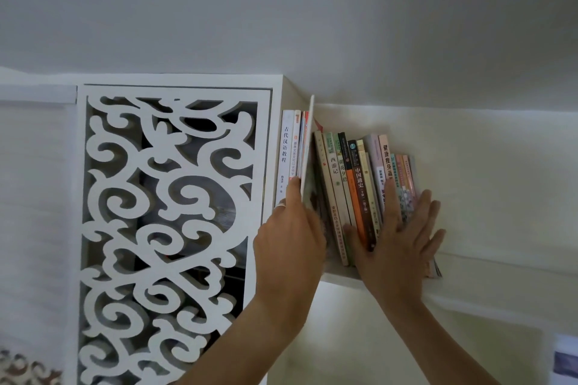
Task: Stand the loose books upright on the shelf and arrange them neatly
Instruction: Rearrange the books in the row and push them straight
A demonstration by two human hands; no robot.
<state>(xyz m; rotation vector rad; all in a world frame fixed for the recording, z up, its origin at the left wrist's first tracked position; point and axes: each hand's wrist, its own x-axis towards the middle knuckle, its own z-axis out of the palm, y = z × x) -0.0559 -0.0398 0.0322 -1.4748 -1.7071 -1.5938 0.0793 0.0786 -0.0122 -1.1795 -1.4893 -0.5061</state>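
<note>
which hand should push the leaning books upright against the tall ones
Right. The right hand already lies flat against the leaning books, on their outer side. The left hand is busy gripping the tall thin book.

Your shelf (336, 273) is white, as is the wall (281, 9). The door (169, 228) beside it is white, cut in a curling scroll pattern over a dark interior. You have one white spine (285, 153) with black characters at the left. Among the leaning books (359, 184) note cream, green, black, orange (360, 197) and pink spines.
</note>
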